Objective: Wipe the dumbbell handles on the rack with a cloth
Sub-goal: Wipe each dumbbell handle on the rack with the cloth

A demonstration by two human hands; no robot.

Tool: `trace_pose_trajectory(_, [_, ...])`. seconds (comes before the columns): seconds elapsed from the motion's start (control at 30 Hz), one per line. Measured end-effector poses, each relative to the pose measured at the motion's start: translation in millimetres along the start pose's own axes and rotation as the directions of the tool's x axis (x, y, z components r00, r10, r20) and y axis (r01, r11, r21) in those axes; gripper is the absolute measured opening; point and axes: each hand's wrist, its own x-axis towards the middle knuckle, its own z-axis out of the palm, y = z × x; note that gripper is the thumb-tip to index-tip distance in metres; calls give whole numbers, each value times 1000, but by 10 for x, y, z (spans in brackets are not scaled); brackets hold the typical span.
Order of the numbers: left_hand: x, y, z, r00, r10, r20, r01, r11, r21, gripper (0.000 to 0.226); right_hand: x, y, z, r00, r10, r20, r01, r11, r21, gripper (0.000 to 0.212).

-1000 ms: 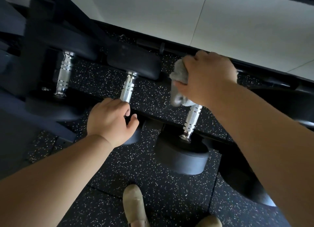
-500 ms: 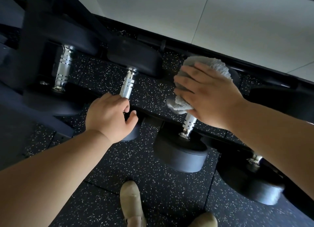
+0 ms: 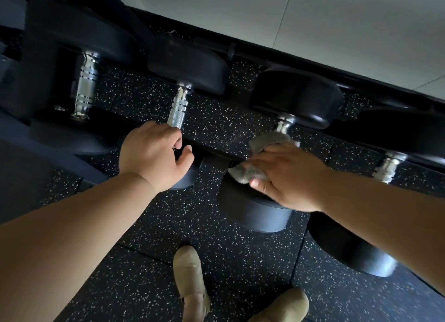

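Observation:
Several black dumbbells with chrome handles lie across a low black rack (image 3: 216, 153). My right hand (image 3: 289, 177) holds a grey cloth (image 3: 257, 167) wrapped round the lower part of the third dumbbell's handle (image 3: 283, 125), just above its near head (image 3: 252, 213). Only the top of that handle shows. My left hand (image 3: 154, 155) grips the lower end of the second dumbbell's handle (image 3: 178, 109). The first handle (image 3: 85, 90) at the left and a fourth handle (image 3: 387, 167) at the right are bare.
A speckled black rubber floor (image 3: 240, 261) lies under the rack. My two beige shoes (image 3: 190, 280) stand close to it. A white wall (image 3: 313, 20) runs behind the rack. A dark rack upright (image 3: 31, 56) stands at the far left.
My right hand has slid the cloth down the third handle from its top end to its near end, uncovering the far head. My left hand has stayed on the second handle.

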Motion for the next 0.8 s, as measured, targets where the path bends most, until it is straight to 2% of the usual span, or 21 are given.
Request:
trace_pose_trajectory(0.1, [-7, 1, -10, 1000, -3, -9, 3, 1000, 8, 29, -23, 14, 15, 999, -33, -18, 32, 999, -32, 79])
trace_pose_trajectory(0.17, [-14, 0, -14, 1000, 0, -11, 0, 1000, 12, 29, -18, 191, -11, 999, 42, 20, -40, 994, -105, 82])
trace_pose_trajectory(0.23, [-11, 2, -14, 1000, 4, -10, -4, 1000, 18, 30, 2, 261, -27, 993, 117, -19, -119, 983, -139, 75])
trace_pose_trajectory(0.3, [-4, 3, -18, 1000, 9, -11, -9, 1000, 23, 30, -13, 142, 40, 977, 195, -82, -198, 980, -30, 66])
trace_pose_trajectory(0.37, [-7, 2, -21, 1000, 13, -11, -13, 999, 33, 31, -102, -149, 89, 966, 250, -69, -225, 939, 260, 51])
trace_pose_trajectory(0.4, [-9, 0, -18, 1000, 14, -10, -13, 999, 36, 31, -154, -300, 81, 963, 270, -25, -234, 873, 427, 45])
trace_pose_trajectory(0.47, [-13, 0, -13, 1000, 13, -5, -13, 1000, 28, 31, -255, -532, 126, 950, 311, -1, -240, 737, 632, 54])
trace_pose_trajectory(0.53, [-9, 0, -9, 1000, 13, -4, -13, 1000, 21, 31, -290, -622, 198, 911, 412, -4, -293, 655, 696, 72])
trace_pose_trajectory(0.6, [-9, -9, -3, 1000, 17, -4, -17, 1000, 23, 31, -268, -689, 163, 846, 526, 88, -416, 547, 726, 77])
trace_pose_trajectory(0.67, [-13, -13, -2, 1000, 13, -8, -13, 1000, 20, 30, -159, -737, 115, 760, 615, 209, -528, 398, 751, 79])
trace_pose_trajectory(0.7, [-16, -10, -3, 1000, 11, -8, -11, 1000, 17, 30, -78, -728, 94, 697, 671, 252, -545, 268, 794, 81])
trace_pose_trajectory(0.77, [-11, -3, 0, 1000, 12, -3, -12, 1000, 15, 31, 110, -593, 86, 580, 745, 330, -530, 38, 847, 81])
trace_pose_trajectory(0.8, [-8, -1, 1, 1000, 14, 2, -14, 1000, 19, 32, 222, -488, 92, 496, 795, 350, -504, -65, 862, 78])
